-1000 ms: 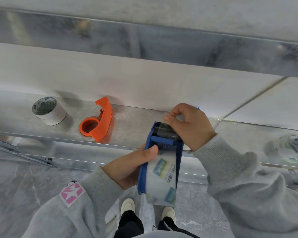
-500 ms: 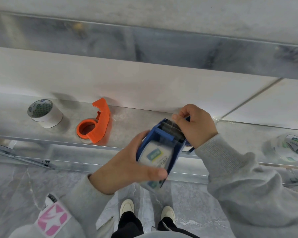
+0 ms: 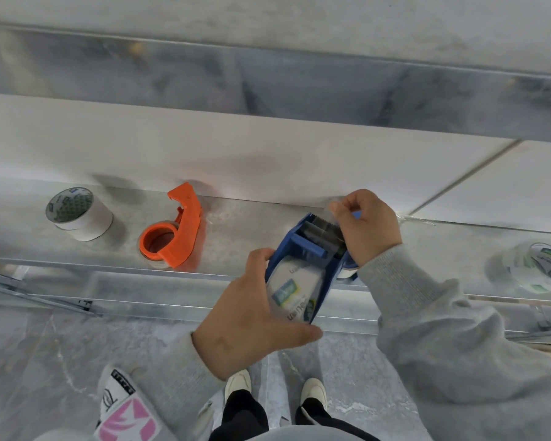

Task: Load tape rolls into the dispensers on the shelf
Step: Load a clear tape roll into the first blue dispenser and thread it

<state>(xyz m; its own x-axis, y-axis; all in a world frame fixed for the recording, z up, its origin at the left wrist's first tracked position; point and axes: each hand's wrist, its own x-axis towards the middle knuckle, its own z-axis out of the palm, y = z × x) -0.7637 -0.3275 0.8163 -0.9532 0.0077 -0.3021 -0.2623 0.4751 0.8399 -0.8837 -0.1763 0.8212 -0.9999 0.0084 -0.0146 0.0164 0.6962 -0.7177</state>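
A blue tape dispenser (image 3: 312, 249) with a clear tape roll (image 3: 291, 289) seated in it is held just above the front edge of the metal shelf (image 3: 245, 237). My left hand (image 3: 252, 319) wraps the roll end from below and the left. My right hand (image 3: 365, 226) pinches the loose end of the clear tape at the dispenser's black roller and toothed end. An orange dispenser (image 3: 172, 238) with a roll in it lies on the shelf to the left. A white tape roll (image 3: 77, 213) stands farther left.
Another clear tape roll (image 3: 538, 265) sits on the shelf at the far right. A white wall panel (image 3: 236, 160) backs the shelf. Below the shelf are metal rails, a grey floor and my white shoes (image 3: 236, 381).
My left hand slid from the dispenser's side to cup the roll underneath. The dispenser tilted with its roller end toward the shelf. My right hand lifted the tape end over the roller.
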